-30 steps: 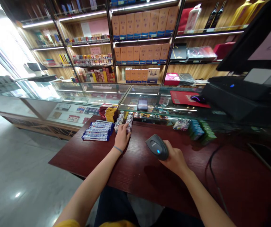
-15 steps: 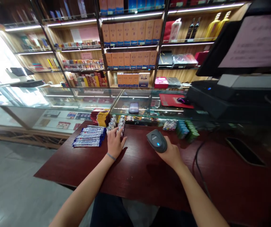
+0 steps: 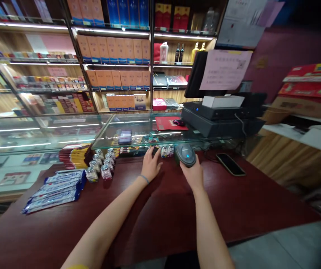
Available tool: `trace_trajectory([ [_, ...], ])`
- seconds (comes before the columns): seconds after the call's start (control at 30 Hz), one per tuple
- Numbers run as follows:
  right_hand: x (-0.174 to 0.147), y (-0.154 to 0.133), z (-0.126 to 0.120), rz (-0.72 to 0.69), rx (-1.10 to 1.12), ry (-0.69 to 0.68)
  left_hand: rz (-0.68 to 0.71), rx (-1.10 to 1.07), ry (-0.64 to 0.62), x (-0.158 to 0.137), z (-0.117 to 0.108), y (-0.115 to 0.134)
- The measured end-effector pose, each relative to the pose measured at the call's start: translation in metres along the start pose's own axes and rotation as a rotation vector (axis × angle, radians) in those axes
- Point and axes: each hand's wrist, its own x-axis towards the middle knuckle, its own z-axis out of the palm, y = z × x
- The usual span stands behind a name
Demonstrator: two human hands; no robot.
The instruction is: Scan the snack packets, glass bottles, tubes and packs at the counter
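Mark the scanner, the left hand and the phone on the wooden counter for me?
Scanner [image 3: 185,153]: head view, on the upper face of its head, near the blue light.
Left hand [image 3: 150,167]: head view, on the back of the hand.
Phone [image 3: 230,164]: head view, mid-screen, on the dark glass.

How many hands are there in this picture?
2. The left hand is open over the dark red counter, next to some small jars; whether it touches them is unclear. The right hand grips a scanner. No other hands show.
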Motion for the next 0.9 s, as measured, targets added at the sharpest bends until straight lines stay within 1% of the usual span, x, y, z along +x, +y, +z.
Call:
trace_trajectory([
  [0.1, 0.004, 0.01, -0.003, 0.028, 0.05, 0.0, 0.001, -0.029, 0.008, 0.017, 0.039, 0.008],
  [0.17, 0.005, 0.015, -0.003, 0.038, 0.071, -0.016, -0.012, -0.038, 0.016, 0.024, 0.057, 0.009],
  [0.27, 0.006, 0.02, -0.003, 0.04, 0.069, -0.053, -0.036, -0.054, 0.01, 0.029, 0.072, 0.01],
  [0.37, 0.006, 0.021, -0.004, 0.031, 0.074, -0.075, -0.051, -0.104, -0.018, 0.031, 0.077, 0.009],
  [0.43, 0.005, 0.019, -0.005, 0.016, 0.097, -0.054, -0.057, -0.161, -0.023, 0.033, 0.078, 0.009],
  [0.53, 0.004, 0.018, -0.006, 0.006, 0.114, -0.037, -0.081, -0.229, 0.025, 0.037, 0.081, 0.009],
  [0.63, 0.004, 0.017, -0.007, 0.021, 0.093, -0.057, -0.104, -0.26, 0.08, 0.039, 0.08, 0.01],
  [0.7, 0.004, 0.017, -0.007, 0.026, 0.069, -0.084, -0.117, -0.284, 0.113, 0.038, 0.076, 0.01],
  [0.8, 0.003, 0.013, -0.006, 0.015, 0.066, -0.114, -0.201, -0.323, 0.194, 0.031, 0.058, 0.007],
  [0.87, 0.002, 0.008, -0.004, 0.026, 0.095, -0.094, -0.292, -0.39, 0.229, 0.022, 0.039, 0.001],
  [0.9, 0.0, 0.004, -0.003, 0.04, 0.116, -0.077, -0.335, -0.455, 0.226, 0.017, 0.027, -0.003],
])
